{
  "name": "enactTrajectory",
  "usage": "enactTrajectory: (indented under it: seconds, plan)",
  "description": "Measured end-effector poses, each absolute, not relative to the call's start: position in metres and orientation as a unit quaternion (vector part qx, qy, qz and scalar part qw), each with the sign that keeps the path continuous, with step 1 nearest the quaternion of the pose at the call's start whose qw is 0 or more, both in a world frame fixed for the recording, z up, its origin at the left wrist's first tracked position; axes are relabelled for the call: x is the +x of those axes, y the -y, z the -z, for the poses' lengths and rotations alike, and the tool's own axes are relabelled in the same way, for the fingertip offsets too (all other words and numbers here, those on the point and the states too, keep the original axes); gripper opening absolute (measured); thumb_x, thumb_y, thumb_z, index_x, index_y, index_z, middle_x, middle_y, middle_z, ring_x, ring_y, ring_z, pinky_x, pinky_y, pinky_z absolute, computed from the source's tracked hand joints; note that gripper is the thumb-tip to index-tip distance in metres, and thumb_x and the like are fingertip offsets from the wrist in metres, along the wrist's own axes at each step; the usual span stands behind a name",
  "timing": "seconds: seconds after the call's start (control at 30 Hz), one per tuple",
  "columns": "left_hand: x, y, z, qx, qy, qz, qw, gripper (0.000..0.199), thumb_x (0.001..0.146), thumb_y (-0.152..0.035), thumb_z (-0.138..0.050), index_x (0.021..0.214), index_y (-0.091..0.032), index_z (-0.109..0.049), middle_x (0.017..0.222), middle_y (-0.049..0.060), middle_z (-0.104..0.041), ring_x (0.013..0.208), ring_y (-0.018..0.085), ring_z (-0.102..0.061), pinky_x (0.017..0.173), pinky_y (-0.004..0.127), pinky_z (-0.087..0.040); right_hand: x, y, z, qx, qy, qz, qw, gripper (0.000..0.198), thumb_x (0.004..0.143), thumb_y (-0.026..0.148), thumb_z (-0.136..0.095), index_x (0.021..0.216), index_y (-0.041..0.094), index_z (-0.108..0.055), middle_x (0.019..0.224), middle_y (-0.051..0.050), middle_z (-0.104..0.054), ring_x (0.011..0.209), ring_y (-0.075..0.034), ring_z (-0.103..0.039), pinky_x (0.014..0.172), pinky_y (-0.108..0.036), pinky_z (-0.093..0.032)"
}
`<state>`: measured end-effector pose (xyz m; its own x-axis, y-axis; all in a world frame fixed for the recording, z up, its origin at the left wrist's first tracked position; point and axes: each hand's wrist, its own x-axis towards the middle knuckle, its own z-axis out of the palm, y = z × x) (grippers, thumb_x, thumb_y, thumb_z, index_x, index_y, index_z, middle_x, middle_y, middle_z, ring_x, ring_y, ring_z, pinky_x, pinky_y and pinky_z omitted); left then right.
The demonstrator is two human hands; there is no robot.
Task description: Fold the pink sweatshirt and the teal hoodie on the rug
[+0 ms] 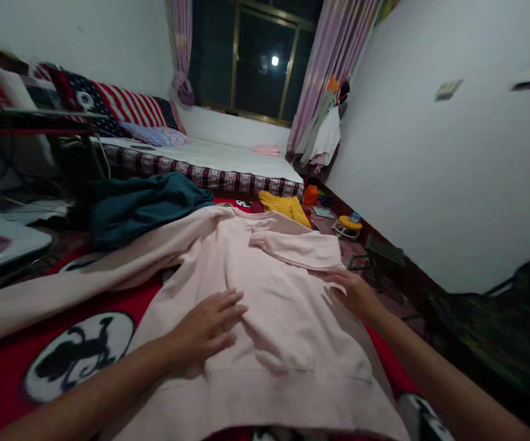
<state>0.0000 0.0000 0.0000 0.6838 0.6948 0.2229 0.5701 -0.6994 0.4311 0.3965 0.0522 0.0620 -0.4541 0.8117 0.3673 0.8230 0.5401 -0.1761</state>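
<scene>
A pale pink sweatshirt (274,306) lies spread out, its neckline at the far end and its hem towards me. One sleeve (306,248) is folded inward across the chest, its cuff near the middle. The other sleeve (85,288) stretches out to the left. My left hand (210,324) rests flat on the sweatshirt's front, left of centre, fingers extended. At the right side, just below the folded sleeve, my right hand (350,291) touches the fabric, with its fingers stretched out and the thumb apart from them.
Beneath is a red blanket (150,300) with black-and-white round prints. Dark teal clothing (150,205) lies at the far left, yellow clothing (286,207) beyond the neckline. A bed (219,159) stands under the window. Along the right wall are a small stool (349,223) and a dark folding chair (379,254).
</scene>
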Motion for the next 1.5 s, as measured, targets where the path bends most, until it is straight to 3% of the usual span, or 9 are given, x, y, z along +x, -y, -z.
enactTrajectory:
  seconds: [0.13,0.3,0.43,0.6,0.73,0.93,1.1,1.33,1.5]
  plan:
    - [-0.032,0.025,-0.014,0.884,-0.372,-0.179,0.220,0.042,0.093,-0.037,-0.050,0.133,-0.027,-0.054,0.150,0.008,-0.039,0.134,0.027,-0.041,0.109,0.039,-0.039,0.409,0.015,-0.055,-0.473,0.858,-0.080,0.186,0.023,0.088,0.030,-0.056,0.105,0.023,-0.069,0.123,-0.011,-0.063,0.110,-0.024,-0.061,0.095,-0.041,-0.050]
    - [-0.090,0.063,-0.026,0.863,-0.439,-0.148,0.202,0.042,0.089,-0.039,-0.056,0.130,-0.031,-0.057,0.149,0.007,-0.041,0.131,0.028,-0.045,0.106,0.039,-0.042,0.422,0.091,-0.045,-0.446,0.866,-0.209,0.087,0.057,0.077,0.042,-0.070,0.131,0.030,-0.057,0.142,-0.010,-0.049,0.131,-0.029,-0.045,0.105,-0.042,-0.042]
    - [-0.117,0.081,-0.025,0.844,-0.489,-0.149,0.163,0.037,0.089,-0.032,-0.054,0.125,-0.029,-0.061,0.145,0.008,-0.046,0.126,0.027,-0.051,0.103,0.039,-0.045,0.422,0.108,-0.032,-0.479,0.853,-0.195,0.068,0.047,0.089,0.031,-0.052,0.136,0.032,-0.052,0.147,-0.007,-0.042,0.135,-0.027,-0.040,0.107,-0.042,-0.040]
    - [-0.122,0.095,-0.029,0.842,-0.491,-0.169,0.147,0.040,0.093,-0.019,-0.042,0.127,-0.029,-0.059,0.143,0.007,-0.048,0.128,0.022,-0.049,0.103,0.037,-0.045,0.414,0.107,-0.036,-0.451,0.874,-0.165,0.076,0.050,0.088,0.027,-0.049,0.137,0.032,-0.051,0.145,-0.006,-0.046,0.130,-0.027,-0.045,0.103,-0.040,-0.044]
    - [-0.126,0.114,-0.042,0.846,-0.488,-0.118,0.178,0.043,0.084,-0.024,-0.060,0.125,-0.033,-0.060,0.146,0.005,-0.044,0.132,0.025,-0.044,0.106,0.042,-0.042,0.413,0.115,-0.044,-0.427,0.894,-0.115,0.076,0.059,0.085,0.023,-0.050,0.142,0.034,-0.043,0.146,-0.004,-0.043,0.128,-0.027,-0.047,0.100,-0.038,-0.048]
    - [-0.122,0.136,-0.036,0.869,-0.470,-0.079,0.134,0.056,0.077,-0.023,-0.066,0.130,-0.034,-0.054,0.152,0.004,-0.034,0.136,0.028,-0.039,0.106,0.043,-0.043,0.410,0.114,-0.023,-0.446,0.888,0.004,0.109,0.060,0.080,0.011,-0.044,0.136,0.030,-0.048,0.144,-0.005,-0.047,0.120,-0.023,-0.057,0.090,-0.032,-0.056]
    - [-0.102,0.142,-0.028,0.885,-0.451,-0.109,0.051,0.052,0.076,-0.014,-0.057,0.127,-0.026,-0.055,0.146,0.009,-0.043,0.132,0.027,-0.043,0.106,0.041,-0.043,0.413,0.109,-0.004,-0.465,0.867,0.089,0.158,0.045,0.085,0.013,-0.042,0.128,0.023,-0.053,0.140,-0.010,-0.050,0.113,-0.023,-0.062,0.080,-0.031,-0.059]
    - [-0.090,0.128,-0.021,0.880,-0.432,-0.193,-0.036,0.030,0.078,-0.004,-0.042,0.095,-0.019,-0.062,0.105,0.008,-0.066,0.098,0.020,-0.062,0.084,0.032,-0.051,0.412,0.096,-0.014,-0.469,0.851,0.110,0.207,0.045,0.082,0.006,-0.038,0.119,0.021,-0.058,0.121,-0.007,-0.065,0.101,-0.019,-0.067,0.078,-0.028,-0.058]
    - [-0.108,0.112,-0.085,0.848,-0.462,-0.257,-0.029,0.019,0.078,-0.011,-0.044,0.088,-0.021,-0.058,0.089,0.001,-0.066,0.086,0.017,-0.062,0.077,0.026,-0.048,0.406,0.083,-0.073,-0.457,0.847,0.062,0.265,0.036,0.082,0.011,-0.044,0.104,0.029,-0.066,0.107,0.000,-0.070,0.094,-0.018,-0.069,0.081,-0.029,-0.057]
